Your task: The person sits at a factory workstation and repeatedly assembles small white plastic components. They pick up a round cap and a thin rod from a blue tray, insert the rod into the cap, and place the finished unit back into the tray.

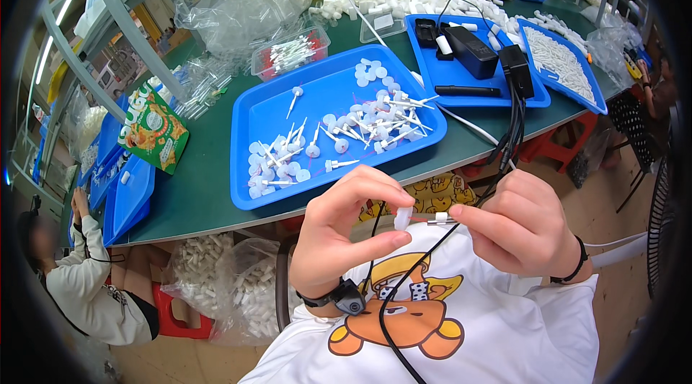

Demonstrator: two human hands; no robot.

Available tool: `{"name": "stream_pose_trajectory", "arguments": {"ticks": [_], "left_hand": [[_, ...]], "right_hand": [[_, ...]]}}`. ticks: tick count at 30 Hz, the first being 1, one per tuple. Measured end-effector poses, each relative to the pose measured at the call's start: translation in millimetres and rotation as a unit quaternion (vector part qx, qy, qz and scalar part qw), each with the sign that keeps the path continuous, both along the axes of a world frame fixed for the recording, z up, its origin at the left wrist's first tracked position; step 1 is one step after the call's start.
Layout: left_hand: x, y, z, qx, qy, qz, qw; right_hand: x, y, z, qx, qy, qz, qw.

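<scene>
My left hand (339, 232) pinches a small white round plastic cap (403, 219) between thumb and forefinger, just above my lap. Facing it, my right hand (525, 225) grips a thin part with a metal shaft and a short white collar (441, 218). A reddish thread-like line shows between the two pieces, but I cannot tell whether it joins them. Beyond my hands lies a large blue tray (268, 111) on the green table (205, 196). It holds many loose translucent discs and white stemmed pieces (382, 124).
A second blue tray (430, 70) carries black power adapters (468, 51). Beside it, another tray holds short white tubes (559, 63). A green snack bag (155, 128) stands left, near a clear box (288, 56). A black cable (404, 279) crosses before me. Another person (90, 287) sits left.
</scene>
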State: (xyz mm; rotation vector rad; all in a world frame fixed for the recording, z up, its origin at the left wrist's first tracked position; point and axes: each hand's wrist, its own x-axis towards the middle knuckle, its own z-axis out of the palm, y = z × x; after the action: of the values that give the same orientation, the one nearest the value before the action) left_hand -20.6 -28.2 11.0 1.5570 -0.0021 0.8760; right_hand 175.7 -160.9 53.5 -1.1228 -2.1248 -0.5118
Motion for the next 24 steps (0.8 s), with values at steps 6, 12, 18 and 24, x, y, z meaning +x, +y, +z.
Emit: {"name": "stream_pose_trajectory", "arguments": {"ticks": [6, 12, 18, 24], "left_hand": [[3.7, -2.9, 1.7, 0.022, 0.013, -0.002, 1.000], [5.2, -4.6, 3.1, 0.066, 0.028, 0.004, 0.997], [8.3, -6.3, 3.1, 0.081, 0.031, 0.012, 0.996], [10.1, -8.7, 2.9, 0.071, 0.038, 0.011, 0.997]], "right_hand": [[-0.5, 0.4, -1.1, -0.007, -0.002, 0.004, 1.000], [-0.8, -1.3, -0.9, -0.012, -0.009, 0.002, 1.000], [-1.1, -1.0, 0.1, -0.020, -0.008, 0.014, 1.000], [-1.4, 0.0, -1.6, -0.011, -0.013, 0.003, 1.000]]}}
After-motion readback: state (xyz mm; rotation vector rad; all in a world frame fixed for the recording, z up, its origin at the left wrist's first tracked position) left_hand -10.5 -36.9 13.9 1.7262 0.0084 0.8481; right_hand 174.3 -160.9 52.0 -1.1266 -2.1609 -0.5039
